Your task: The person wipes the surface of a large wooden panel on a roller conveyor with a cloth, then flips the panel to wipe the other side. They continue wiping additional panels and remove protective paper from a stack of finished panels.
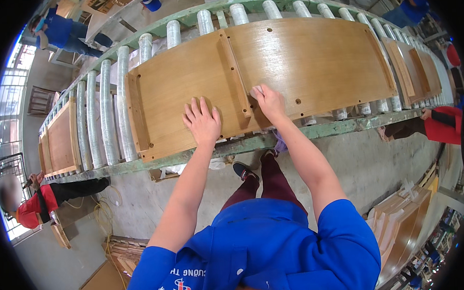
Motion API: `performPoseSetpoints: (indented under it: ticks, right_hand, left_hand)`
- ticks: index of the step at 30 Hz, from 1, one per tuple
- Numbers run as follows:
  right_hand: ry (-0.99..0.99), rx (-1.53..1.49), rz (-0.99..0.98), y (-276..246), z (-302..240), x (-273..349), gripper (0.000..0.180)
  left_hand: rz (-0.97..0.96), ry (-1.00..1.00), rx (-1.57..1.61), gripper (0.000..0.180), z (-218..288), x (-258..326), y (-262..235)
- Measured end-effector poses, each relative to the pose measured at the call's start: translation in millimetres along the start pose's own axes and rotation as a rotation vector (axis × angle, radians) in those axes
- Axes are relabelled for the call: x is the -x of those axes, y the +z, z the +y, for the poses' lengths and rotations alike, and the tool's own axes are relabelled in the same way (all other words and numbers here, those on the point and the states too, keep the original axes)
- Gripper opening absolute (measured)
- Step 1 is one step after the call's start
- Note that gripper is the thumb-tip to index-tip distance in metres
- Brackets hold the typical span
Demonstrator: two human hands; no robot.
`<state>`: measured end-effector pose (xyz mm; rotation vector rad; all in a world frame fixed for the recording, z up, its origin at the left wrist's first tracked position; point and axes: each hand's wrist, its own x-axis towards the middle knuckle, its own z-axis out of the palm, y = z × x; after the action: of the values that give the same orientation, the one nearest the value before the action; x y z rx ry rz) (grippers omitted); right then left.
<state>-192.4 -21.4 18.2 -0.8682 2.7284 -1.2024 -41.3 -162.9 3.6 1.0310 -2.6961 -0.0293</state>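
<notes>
A large brown wooden panel [311, 60] with cross battens lies on the green roller conveyor [108, 108] in front of me. My left hand [202, 121] lies flat, fingers spread, on the panel's near edge left of the middle batten [235, 73]. Just right of that batten, my right hand [268, 100] presses a small pale pad or cloth [255, 89] against the panel surface, fingers closed over it.
More wooden panels sit on the conveyor at far left [60, 138] and far right [416, 67]. A person in red [39, 200] stands at left, another person's red sleeve [443, 125] at right, a person in blue [59, 31] beyond. Stacked boards [403, 226] lie lower right.
</notes>
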Motion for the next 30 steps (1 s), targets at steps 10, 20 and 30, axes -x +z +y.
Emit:
performPoseSetpoints:
  ticks: [10,20,30]
  right_hand:
    - [0.008,-0.062,-0.005,-13,1,36,0.027]
    - [-0.020,-0.029,-0.052,-17,4,34,0.029]
    - [-0.370,-0.020,-0.277,-32,11,40,0.027]
  left_hand:
    - [-0.005,-0.006,-0.004,0.050,-1,1,2]
    - [-0.012,-0.021,-0.030,0.050,3,1,2]
    - [-0.013,-0.056,0.014,0.052,1,-2,-1]
